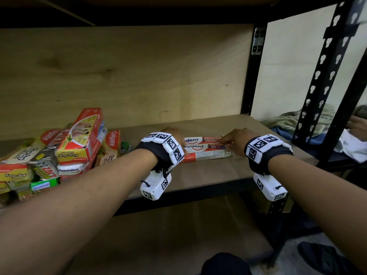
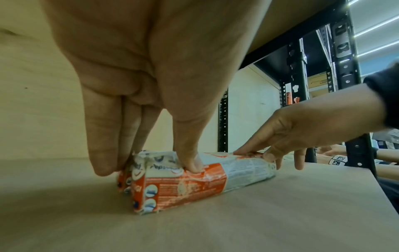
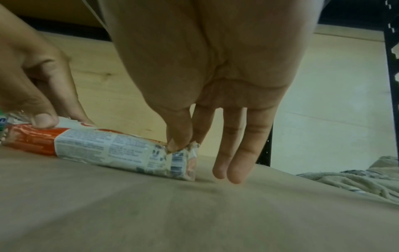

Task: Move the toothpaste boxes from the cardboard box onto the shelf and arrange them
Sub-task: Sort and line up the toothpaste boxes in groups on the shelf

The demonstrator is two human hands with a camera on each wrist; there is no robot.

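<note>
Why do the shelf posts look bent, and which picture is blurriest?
Head view: wide-angle lens bows the black metal shelf posts; left wrist view: fairly sharp, the left hand looms huge; right wrist view: blurriest and dim, print on the red-and-white toothpaste box smeared.

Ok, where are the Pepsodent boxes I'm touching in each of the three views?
Head: the Pepsodent boxes lie centre, between left hand and right hand.
Left wrist: the boxes sit low centre.
Right wrist: the boxes sit left of centre.
Shared landmark: shelf board beneath them.
</note>
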